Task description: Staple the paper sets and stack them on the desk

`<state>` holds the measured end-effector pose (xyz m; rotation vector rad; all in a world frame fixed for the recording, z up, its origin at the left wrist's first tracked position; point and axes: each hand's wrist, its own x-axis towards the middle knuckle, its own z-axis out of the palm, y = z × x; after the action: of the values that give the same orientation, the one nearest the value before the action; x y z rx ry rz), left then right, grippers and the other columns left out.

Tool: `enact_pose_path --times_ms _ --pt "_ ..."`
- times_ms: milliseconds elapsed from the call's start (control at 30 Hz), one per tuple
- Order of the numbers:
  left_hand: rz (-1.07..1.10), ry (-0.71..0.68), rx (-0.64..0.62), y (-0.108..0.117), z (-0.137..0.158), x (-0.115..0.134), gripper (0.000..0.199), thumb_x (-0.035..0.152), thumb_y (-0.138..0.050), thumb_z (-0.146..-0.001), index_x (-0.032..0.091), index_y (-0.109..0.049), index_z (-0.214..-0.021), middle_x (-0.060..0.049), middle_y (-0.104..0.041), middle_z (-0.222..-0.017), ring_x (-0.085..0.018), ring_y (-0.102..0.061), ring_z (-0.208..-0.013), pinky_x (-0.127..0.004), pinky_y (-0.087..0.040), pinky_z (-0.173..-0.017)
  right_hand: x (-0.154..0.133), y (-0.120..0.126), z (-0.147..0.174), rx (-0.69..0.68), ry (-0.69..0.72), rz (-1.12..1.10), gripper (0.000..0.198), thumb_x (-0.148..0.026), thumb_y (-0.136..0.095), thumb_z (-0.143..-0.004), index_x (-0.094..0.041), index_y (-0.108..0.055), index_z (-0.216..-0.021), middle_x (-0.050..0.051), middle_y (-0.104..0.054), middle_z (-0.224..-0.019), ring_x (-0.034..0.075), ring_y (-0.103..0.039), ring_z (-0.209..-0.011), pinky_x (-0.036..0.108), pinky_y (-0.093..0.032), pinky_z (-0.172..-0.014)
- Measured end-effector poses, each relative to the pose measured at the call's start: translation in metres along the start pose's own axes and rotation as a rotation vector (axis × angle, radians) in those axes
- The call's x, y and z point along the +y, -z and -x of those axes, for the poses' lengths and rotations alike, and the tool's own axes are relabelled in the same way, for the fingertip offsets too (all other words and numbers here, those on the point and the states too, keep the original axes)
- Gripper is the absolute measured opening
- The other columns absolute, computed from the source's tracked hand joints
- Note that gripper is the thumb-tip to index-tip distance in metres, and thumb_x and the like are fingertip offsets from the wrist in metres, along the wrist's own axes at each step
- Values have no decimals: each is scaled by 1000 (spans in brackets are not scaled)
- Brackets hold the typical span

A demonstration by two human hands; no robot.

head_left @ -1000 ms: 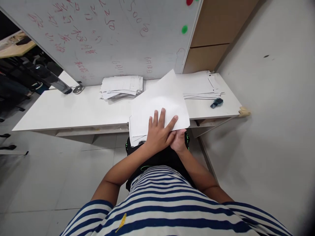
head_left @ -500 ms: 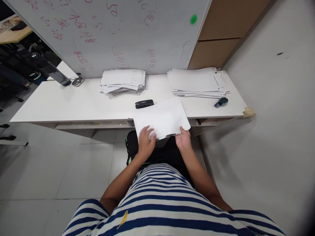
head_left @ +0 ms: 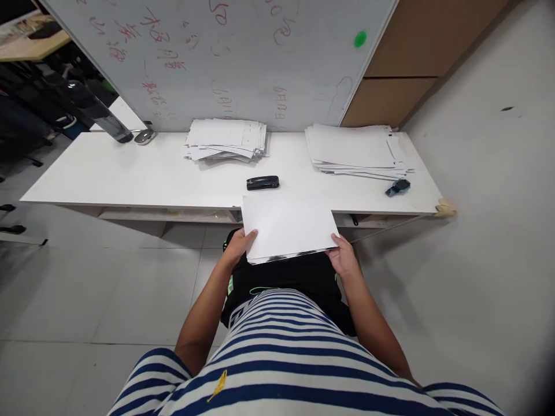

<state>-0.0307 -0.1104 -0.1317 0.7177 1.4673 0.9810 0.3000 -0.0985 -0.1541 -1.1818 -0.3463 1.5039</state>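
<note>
A few sheets of white paper [head_left: 291, 225] lie between my hands at the front edge of the desk, their near edge out over my lap. My left hand [head_left: 241, 242] grips the left side, thumb on top and fingers underneath. On the right side, my right hand [head_left: 343, 254] pinches the near corner in the same way. Dark print shows along the near edge of the lower sheet. Just beyond the paper, a black stapler [head_left: 262, 182] rests on the desk, touched by neither hand.
The white desk [head_left: 130, 173] carries a left paper stack [head_left: 228, 138], a right paper stack [head_left: 353, 149], a dark teal object [head_left: 398, 187], a computer mouse [head_left: 144, 136] and a dark bottle [head_left: 102, 115]. A whiteboard [head_left: 243, 63] stands behind. The wall [head_left: 489, 231] is close on the right.
My left hand has moved from the paper's near edge to its left side and now grips it. The paper has come closer to me and lies straighter.
</note>
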Motion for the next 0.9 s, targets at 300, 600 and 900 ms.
enact_pose_path --times_ms 300,600,900 --pt "-233 -173 -172 5 18 19 67 68 -78 -70 15 -73 -110 -13 -77 -115 -32 -71 -104 -42 -56 -89 -46 20 -16 -237 -29 383 43 -33 -96 -55 -20 -76 -91 2 -80 -90 17 -72 -79 28 -58 -77" --pt "-325 -760 187 -14 -10 110 40 54 -69 -86 18 -76 -100 -7 -78 -103 -26 -68 -104 -36 -54 -93 -104 -59 -35 -156 457 557 50 -43 -93 -63 -18 -75 -103 8 -80 -106 27 -71 -105 46 -50 -107" --pt "-289 -680 244 -20 -67 84 36 51 -71 -80 17 -75 -95 -7 -77 -94 -23 -68 -89 -34 -52 -82 -70 -78 -56 -65 579 653 37 -43 -79 -75 -16 -75 -100 9 -80 -103 27 -70 -105 44 -49 -105"
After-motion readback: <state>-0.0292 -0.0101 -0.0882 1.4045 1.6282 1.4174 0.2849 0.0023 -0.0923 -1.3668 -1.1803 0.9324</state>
